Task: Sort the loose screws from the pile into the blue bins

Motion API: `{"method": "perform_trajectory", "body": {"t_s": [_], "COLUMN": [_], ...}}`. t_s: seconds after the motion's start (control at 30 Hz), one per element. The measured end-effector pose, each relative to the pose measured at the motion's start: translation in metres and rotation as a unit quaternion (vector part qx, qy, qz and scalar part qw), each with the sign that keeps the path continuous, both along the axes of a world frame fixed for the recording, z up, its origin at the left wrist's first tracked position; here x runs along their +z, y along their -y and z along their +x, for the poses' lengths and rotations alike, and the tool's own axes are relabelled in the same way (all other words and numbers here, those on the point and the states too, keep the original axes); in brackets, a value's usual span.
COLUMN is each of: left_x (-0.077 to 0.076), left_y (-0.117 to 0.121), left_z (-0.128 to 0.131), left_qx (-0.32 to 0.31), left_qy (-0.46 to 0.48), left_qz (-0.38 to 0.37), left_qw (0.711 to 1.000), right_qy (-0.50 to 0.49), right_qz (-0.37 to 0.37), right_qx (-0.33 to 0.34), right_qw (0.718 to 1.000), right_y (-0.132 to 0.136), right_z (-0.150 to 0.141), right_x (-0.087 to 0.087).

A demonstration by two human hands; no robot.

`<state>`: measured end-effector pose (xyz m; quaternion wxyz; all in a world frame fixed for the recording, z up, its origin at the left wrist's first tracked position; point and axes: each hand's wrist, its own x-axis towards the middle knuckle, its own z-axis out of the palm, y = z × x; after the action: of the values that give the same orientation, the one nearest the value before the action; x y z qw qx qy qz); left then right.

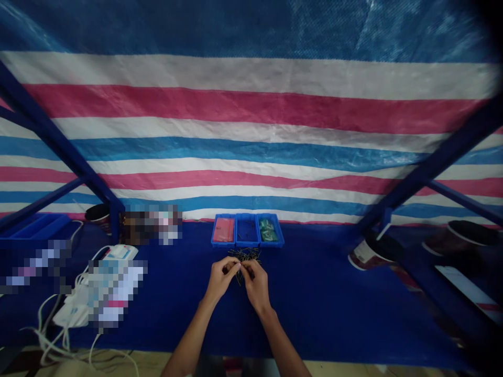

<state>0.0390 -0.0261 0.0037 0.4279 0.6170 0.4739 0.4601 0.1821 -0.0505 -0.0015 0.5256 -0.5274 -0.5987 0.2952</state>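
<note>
My left hand (220,277) and my right hand (254,283) meet at the middle of the blue table (314,293), fingers curled and fingertips pinched together on a small dark piece too small to name. Just beyond the fingertips lies a pile of thin dark pins (244,255). Behind the pile stand three small blue trays side by side: the left tray (223,231) holds something red, the middle tray (247,231) holds dark parts, the right tray (270,231) holds green parts.
White power strips and cables (74,309) lie at the left. A dark cup (98,213) stands at the back left, a tipped can (371,252) at the right. Blue frame bars (58,141) slant on both sides. A striped tarp (251,104) hangs behind.
</note>
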Motion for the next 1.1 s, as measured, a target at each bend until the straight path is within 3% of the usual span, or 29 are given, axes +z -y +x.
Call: {"method": "perform_trajectory", "body": {"t_s": [1.1], "left_x": [0.0018], "left_y": [-0.0001], "left_z": [0.0017], "left_qx": [0.008], "left_qy": [-0.021], "left_qz": [0.003], "left_qw": [1.0], "right_qy": [-0.019], "right_qz": [0.015], "right_qx": [-0.017], "right_qw": [1.0], "right_y": [0.0003], "right_z": [0.0017], "right_x": [0.002]}}
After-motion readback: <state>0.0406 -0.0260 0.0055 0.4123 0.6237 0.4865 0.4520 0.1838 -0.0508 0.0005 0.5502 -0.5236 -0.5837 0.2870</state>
